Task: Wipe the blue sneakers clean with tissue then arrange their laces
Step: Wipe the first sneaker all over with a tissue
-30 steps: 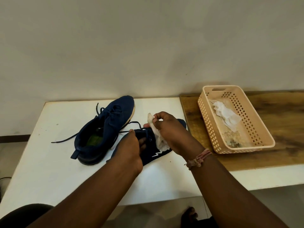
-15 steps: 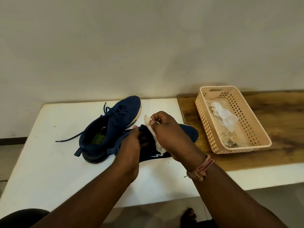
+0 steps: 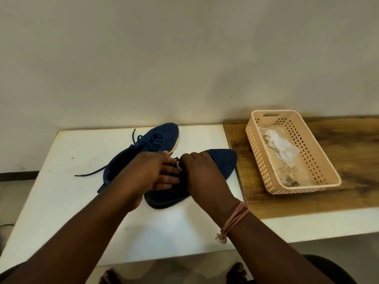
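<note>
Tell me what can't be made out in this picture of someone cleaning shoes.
All in the head view:
- Tissue: only a white sliver shows between the left hand and right hand.
- Near sneaker: laces and opening hidden under both hands.
- Far sneaker: heel covered by the left forearm.
- Left hand: blurred; its grip is unclear.
- Basket: the dark bits inside are too small to identify.

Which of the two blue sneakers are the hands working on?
The nearer, right-hand dark blue sneaker; both hands rest on it. The farther sneaker lies untouched, lace trailing left.
</note>
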